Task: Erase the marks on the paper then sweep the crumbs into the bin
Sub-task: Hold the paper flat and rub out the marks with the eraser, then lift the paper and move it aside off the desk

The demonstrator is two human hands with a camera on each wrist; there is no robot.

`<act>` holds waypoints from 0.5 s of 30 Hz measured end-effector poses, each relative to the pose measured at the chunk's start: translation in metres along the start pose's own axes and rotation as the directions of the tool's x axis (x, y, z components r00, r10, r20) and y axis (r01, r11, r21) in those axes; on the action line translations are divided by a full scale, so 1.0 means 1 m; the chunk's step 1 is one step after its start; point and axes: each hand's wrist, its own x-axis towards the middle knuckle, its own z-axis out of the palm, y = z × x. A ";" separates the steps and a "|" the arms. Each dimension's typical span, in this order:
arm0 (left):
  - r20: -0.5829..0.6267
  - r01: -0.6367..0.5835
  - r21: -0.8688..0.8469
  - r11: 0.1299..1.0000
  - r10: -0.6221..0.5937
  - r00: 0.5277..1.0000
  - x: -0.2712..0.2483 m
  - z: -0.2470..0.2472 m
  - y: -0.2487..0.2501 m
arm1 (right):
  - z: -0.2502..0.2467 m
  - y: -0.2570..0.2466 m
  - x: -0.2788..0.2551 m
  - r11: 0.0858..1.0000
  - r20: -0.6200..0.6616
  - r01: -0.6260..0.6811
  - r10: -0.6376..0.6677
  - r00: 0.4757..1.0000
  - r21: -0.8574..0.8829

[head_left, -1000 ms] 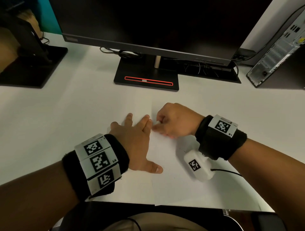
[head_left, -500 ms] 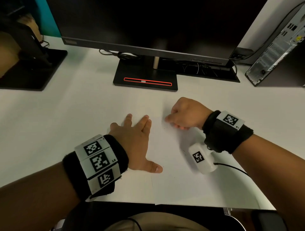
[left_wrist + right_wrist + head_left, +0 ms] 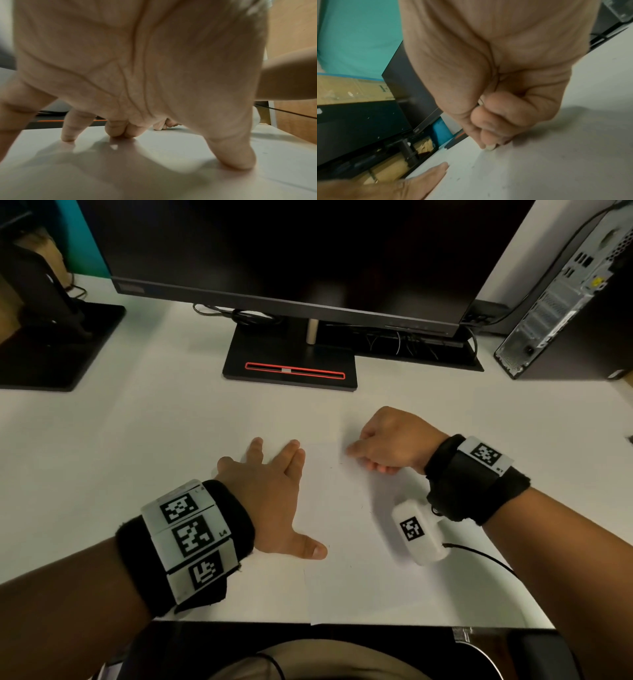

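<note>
Right hand [image 3: 394, 441] curled tight, thumb and fingertips [image 3: 483, 136] pinching a small pale eraser [image 3: 489, 147], its tip pressed down on the paper [image 3: 342, 525] near the far edge. Left hand [image 3: 270, 494] spread flat, fingers [image 3: 68, 129] straight and splayed, thumb out toward the right, pressing the sheet's left side down on the white desk [image 3: 137, 440]; nothing gripped. A few tiny dark specks [image 3: 458, 179] scattered on the sheet between the 2 hands, too small to tell marks from crumbs. Black bands with white coded tags [image 3: 188, 539] strapped on both wrists. Farther back, a dark monitor [image 3: 291, 251] on a black stand with a red-outlined slot [image 3: 294, 370], and a computer tower [image 3: 565, 302] at far right.
</note>
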 end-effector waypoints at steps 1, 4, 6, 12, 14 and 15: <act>0.007 -0.002 0.000 1.000 0.002 1.000 -0.001 -0.002 0.001 | -0.002 0.005 -0.001 0.999 0.010 -0.010 0.010 1.000 0.036; 0.002 -0.022 0.023 0.999 0.022 1.000 -0.003 -0.007 -0.002 | -0.019 0.027 -0.014 0.960 0.023 -0.062 0.058 0.998 0.274; -0.063 -0.048 -0.004 0.999 0.048 0.997 0.000 -0.021 -0.008 | -0.036 0.047 -0.030 0.896 -0.012 -0.094 0.110 0.994 0.433; -0.204 -0.106 -0.098 0.990 0.084 0.975 0.028 -0.044 -0.026 | -0.051 0.116 -0.076 0.839 -0.127 -0.178 0.280 0.952 0.514; -0.205 -0.089 -0.117 0.989 0.064 0.977 0.032 -0.042 -0.025 | -0.047 0.129 -0.087 0.860 -0.122 -0.199 0.287 0.950 0.469; -0.207 -0.084 -0.129 0.988 0.056 0.977 0.034 -0.042 -0.023 | -0.044 0.133 -0.090 0.865 -0.121 -0.197 0.282 0.952 0.461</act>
